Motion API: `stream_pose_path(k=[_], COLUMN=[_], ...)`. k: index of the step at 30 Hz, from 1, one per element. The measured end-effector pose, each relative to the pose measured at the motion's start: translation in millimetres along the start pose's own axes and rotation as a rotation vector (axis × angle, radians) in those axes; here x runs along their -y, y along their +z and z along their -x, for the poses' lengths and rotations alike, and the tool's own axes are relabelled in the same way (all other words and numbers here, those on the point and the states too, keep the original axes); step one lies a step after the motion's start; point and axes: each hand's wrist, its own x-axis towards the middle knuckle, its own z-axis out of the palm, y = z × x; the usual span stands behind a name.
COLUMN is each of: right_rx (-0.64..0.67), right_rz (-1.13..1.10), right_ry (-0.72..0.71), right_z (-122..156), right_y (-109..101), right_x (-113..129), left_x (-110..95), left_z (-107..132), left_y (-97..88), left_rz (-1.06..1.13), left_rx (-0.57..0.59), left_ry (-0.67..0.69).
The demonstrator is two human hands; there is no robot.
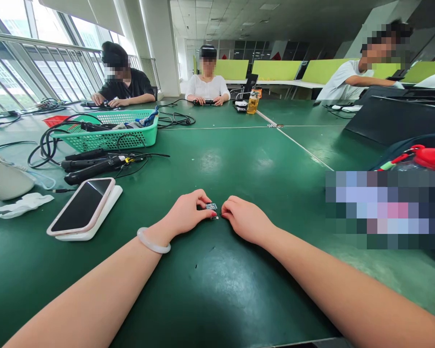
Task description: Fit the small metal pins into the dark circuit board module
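My left hand (189, 211), with a pale bangle (154, 241) on its wrist, pinches a small circuit board (210, 207) between thumb and fingers. A tiny light-coloured piece (215, 218) shows just below the thumb tip; whether it belongs to the board I cannot tell. Just right of the board, my right hand (247, 218) rests low over the green table with its fingers curled together. What those fingers hold, if anything, is hidden. A narrow gap separates the two hands.
Left of my hands lies a phone (83, 205) on a white box (107, 212). Black tools (90, 166) and cables lie before a green basket (105, 130). A bottle (253, 102) stands far off. Several people sit around the table (217, 290); a red item (433, 155) is at right.
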Motion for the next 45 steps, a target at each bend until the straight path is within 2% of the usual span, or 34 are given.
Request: stream_pose_path(k=[4,11,16,19,24,28,34,38,41,43,45], right_rx=[0.000,-0.014,0.020,-0.006,-0.138,-0.183,-0.223,-0.295,-0.345,-0.307,-0.226], right_rz=[0.038,-0.040,-0.009,-0.015,-0.055,-0.102,-0.003,-0.065,-0.138,-0.145,-0.126], right_ry=[-0.014,0.048,0.032,0.019,-0.093,-0.230,-0.296,-0.260,-0.157,-0.111,-0.111], right_z=[1.5,3.5,3.1,3.6,3.6,0.9,1.2,4.5,5.2,4.6,3.2], right_y=[-2.0,-9.1,-6.1,-6.3,-9.5,-8.7,-6.6,-10.1,-10.7,-7.8,-2.5], right_x=[-2.1,4.9,5.4,4.7,3.9,2.4,2.5,4.0,4.3,4.9,6.6], left_x=[-1.2,-1.7,-1.3,-0.6,-1.9,-5.6,-8.2,-3.6,1.0,3.2,4.8], left_z=[1.2,0.5,-0.5,-0.8,0.3,2.1,3.4,0.7,-3.5,-5.9,-7.5], left_y=[0.5,0.5,0.1,-0.1,-0.2,-1.1,-1.1,-1.3,-4.3,-6.7,-8.1], left_rz=[0.059,0.013,-0.094,-0.116,-0.060,-0.016,-0.029,0.135,0.429,0.611,0.692], left_rx=[0.061,-0.013,-0.037,-0.036,-0.012,0.045,0.064,0.032,-0.041,-0.102,-0.142], left_ry=[0.023,0.056,0.082,0.094,0.097,0.113,0.139,0.091,0.044,0.026,0.013])
